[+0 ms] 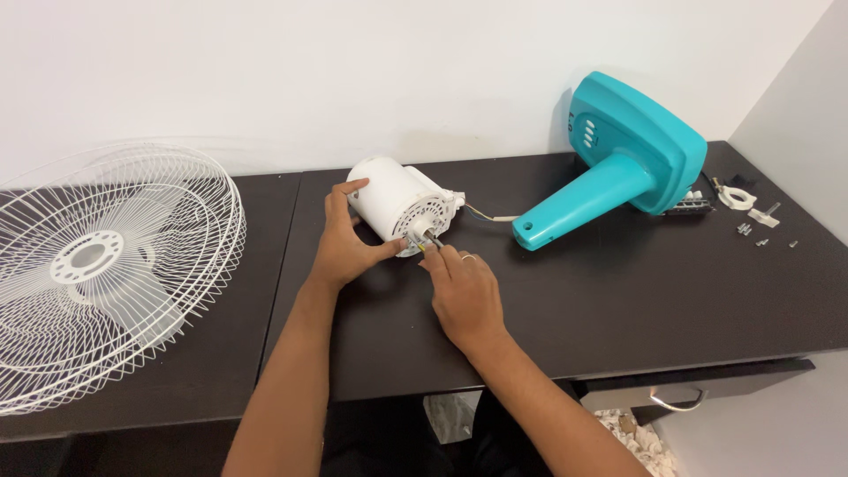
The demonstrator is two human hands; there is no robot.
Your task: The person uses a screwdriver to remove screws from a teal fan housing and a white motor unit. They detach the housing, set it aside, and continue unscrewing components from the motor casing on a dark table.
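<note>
Closest to the camera, two bare forearms reach up across the dark table (618, 300). The right hand (464, 296) lies low on the tabletop, a ring on one finger, its fingertips drawn together round a thin tool (430, 242) with a yellowish grip; the tip points into the front face of the white fan motor housing (402, 205), right by the short shaft sticking out of it. The left hand (343, 238) sits just beside it, fingers spread and wrapped round the housing: thumb pressed on the vented front face, the index finger up over the rounded top. So the housing lies on its side between the two hands, clamped by the left, touched at its face by the right hand's tool.

A little farther, a thin cable (491, 215) runs from the housing to the teal fan stand (618, 159), tipped over with its neck pointing toward the hands and its base leaning by the white wall (353, 71).

Off at the left, the white wire fan guard (97, 274) rests well apart from the hands. At the far right edge, small screws (749, 231) and a white ring piece (736, 196) lie scattered near the stand's base
</note>
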